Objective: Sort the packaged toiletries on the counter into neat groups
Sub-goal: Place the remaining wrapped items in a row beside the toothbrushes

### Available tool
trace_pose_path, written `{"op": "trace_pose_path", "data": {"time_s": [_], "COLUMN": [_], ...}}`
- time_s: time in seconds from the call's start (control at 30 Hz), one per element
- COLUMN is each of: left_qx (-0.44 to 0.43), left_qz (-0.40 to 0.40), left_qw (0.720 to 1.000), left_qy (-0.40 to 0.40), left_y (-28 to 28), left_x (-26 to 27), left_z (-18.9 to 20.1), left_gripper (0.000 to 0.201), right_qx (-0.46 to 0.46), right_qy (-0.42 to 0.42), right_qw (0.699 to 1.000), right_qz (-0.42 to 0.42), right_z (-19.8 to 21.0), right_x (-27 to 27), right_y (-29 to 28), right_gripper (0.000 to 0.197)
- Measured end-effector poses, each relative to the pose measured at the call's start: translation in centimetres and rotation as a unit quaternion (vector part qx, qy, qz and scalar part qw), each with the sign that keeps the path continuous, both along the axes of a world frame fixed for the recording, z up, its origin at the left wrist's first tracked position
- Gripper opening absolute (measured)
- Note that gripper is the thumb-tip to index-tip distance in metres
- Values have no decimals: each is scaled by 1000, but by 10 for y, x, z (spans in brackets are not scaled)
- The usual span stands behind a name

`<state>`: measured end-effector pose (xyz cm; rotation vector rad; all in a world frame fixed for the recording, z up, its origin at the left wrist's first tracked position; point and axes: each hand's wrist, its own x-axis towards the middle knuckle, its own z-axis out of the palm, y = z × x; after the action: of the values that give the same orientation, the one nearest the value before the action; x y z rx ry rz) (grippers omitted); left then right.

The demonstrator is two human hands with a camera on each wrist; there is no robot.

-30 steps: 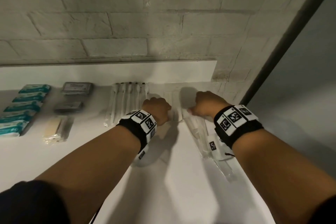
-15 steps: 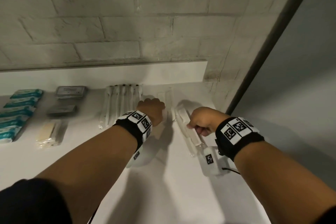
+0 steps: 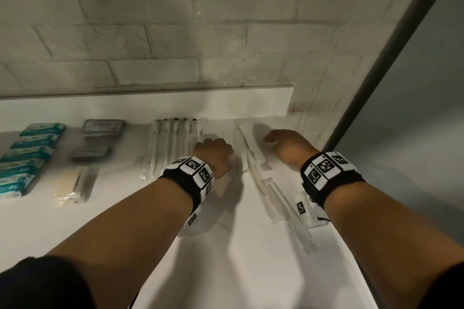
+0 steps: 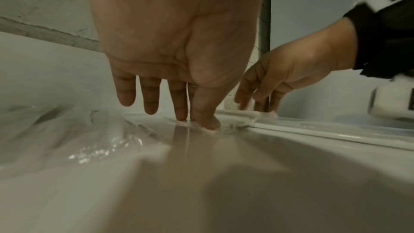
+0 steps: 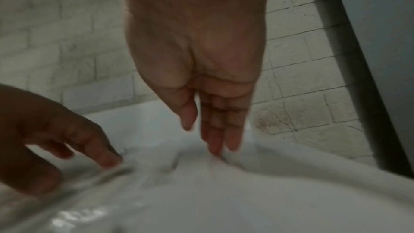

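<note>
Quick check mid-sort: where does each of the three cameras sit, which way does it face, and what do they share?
Head: on the head, facing forward and down at the counter; both forearms, left hand, right hand.
Left wrist: under the left wrist, along straight fingers touching clear wrappers.
Right wrist: under the right wrist, along straight fingers toward the brick wall; blurred.
Shared: each wrist view shows the other hand.

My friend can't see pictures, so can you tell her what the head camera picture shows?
Two hands reach over a white counter: the left hand and right hand press down on clear wrapped packets near a brick wall. To the left lie neat groups: teal packets, grey boxes, wrapped toothbrushes.
</note>
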<state>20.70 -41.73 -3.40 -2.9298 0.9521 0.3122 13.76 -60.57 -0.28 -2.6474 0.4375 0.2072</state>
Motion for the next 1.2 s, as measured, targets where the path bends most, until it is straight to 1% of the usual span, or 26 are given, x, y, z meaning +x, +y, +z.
{"op": "trace_pose_path", "data": {"time_s": [0.03, 0.07, 0.1, 0.17, 0.2, 0.23, 0.3, 0.33, 0.4, 0.43, 0.5, 0.6, 0.67, 0.7, 0.77, 0.87, 0.9, 0.93, 0.97, 1.0, 1.03, 1.1, 1.13, 1.2], "left_qx": [-2, -3, -4, -6, -6, -4, 4, 8, 12, 13, 11, 0, 0, 4, 10, 10, 7, 1, -11, -33, -67, -121, -126, -112], "left_qz": [1, 3, 5, 7, 8, 8, 7, 6, 6, 6, 7, 3, 2, 2, 2, 7, 6, 3, -2, -11, -20, -43, -61, -105], "left_qw": [1000, 1000, 1000, 1000, 1000, 1000, 1000, 1000, 1000, 1000, 1000, 1000, 1000, 1000, 1000, 1000, 1000, 1000, 1000, 999, 996, 988, 987, 986], "left_qy": [0, 2, 4, 2, -1, -3, -5, -6, -12, -13, -10, -14, -12, -9, -4, 1, 0, -6, -20, -40, -63, -86, -82, -59], "left_y": [0, 0, 0, -1, -1, -1, -1, -1, -2, -2, -2, -1, -1, -1, -1, -1, -1, 0, 1, 3, 4, 1, -1, -9], "left_x": [0, 1, 1, 0, 0, -1, -2, -2, -2, -3, -3, -2, -2, -1, 0, 0, -1, -3, -5, -8, -11, -22, -29, -45], "left_z": [0, 0, 0, 1, 1, 0, -1, -1, -1, -1, -1, -1, 1, 1, 1, 0, 0, 1, 1, 1, 2, 5, 7, 12], "left_gripper": [52, 52, 52, 53, 53, 53, 52, 51, 51, 51, 50, 49, 48, 48, 50, 51, 51, 51, 52, 54, 53, 44, 38, 32], "right_qx": [-30, -56, -75, -69, -64, -70, -101, -109, -108, -103, -97, -99, -92, -88, -77, -35, -4, 47, 106, 143, 162, 170, 172, 173], "right_qy": [19, 45, 81, 155, 180, 197, 204, 207, 206, 203, 199, 184, 173, 163, 151, 158, 164, 172, 171, 166, 161, 163, 171, 189], "right_qw": [999, 997, 994, 985, 980, 977, 972, 970, 969, 971, 973, 977, 980, 983, 986, 987, 986, 984, 979, 975, 973, 971, 969, 966], "right_qz": [-4, 2, 15, 39, 47, 53, 63, 68, 79, 77, 61, 39, 20, 11, -7, 5, 10, 0, -24, -36, -43, -38, -34, -23], "right_z": [4, 7, 11, 15, 15, 14, 13, 14, 17, 17, 17, 12, 12, 11, 11, 11, 10, 12, 13, 14, 16, 16, 15, 9], "right_x": [-2, -5, -11, -25, -32, -37, -43, -45, -46, -47, -50, -50, -52, -52, -54, -56, -56, -57, -57, -58, -58, -61, -64, -69], "right_y": [5, 9, 16, 33, 41, 50, 64, 70, 76, 79, 83, 89, 92, 91, 88, 78, 73, 68, 61, 53, 45, 34, 33, 35], "right_gripper": [34, 32, 42, 69, 76, 77, 68, 59, 33, 26, 24, 7, 7, 12, 22, 18, 20, 20, 14, 5, 6, 9, 11, 25]}}
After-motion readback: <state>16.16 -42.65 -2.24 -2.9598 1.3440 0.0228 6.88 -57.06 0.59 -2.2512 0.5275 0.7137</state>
